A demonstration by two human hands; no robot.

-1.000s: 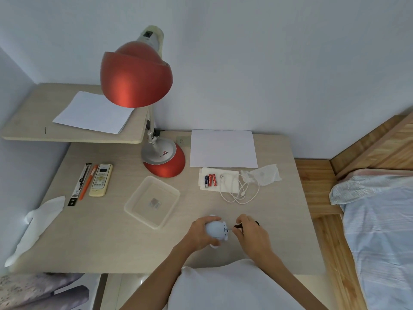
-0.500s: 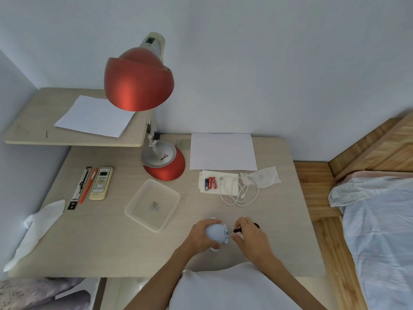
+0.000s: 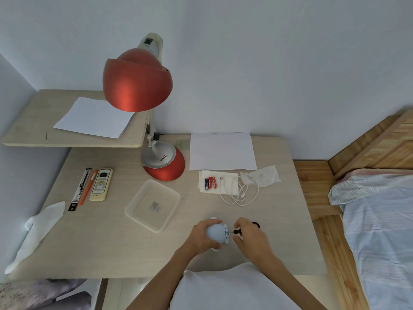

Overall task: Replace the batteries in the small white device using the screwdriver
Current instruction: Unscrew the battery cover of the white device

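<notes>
Person at the counter (image 3: 107,238), near edge. Left hand (image 3: 201,237) wrapped around the small white device (image 3: 216,233), holding it on its side just above the counter surface. Right hand (image 3: 249,237) pinched closed on the screwdriver (image 3: 236,231); dark shaft lies level, tip meeting the device's right-facing end. Screw itself too small to make out.

Step in hand, by my reading: working the battery-cover screw. To do it well: keep the shaft square to the screw, press in while turning, left hand bracing so the body doesn't roll. Clear tray (image 3: 153,205) sits near, up-left, a sensible place for the loose screw. Batteries (image 3: 210,183) wait on a tissue (image 3: 223,181) further back, beside a white cable (image 3: 240,193).
</notes>
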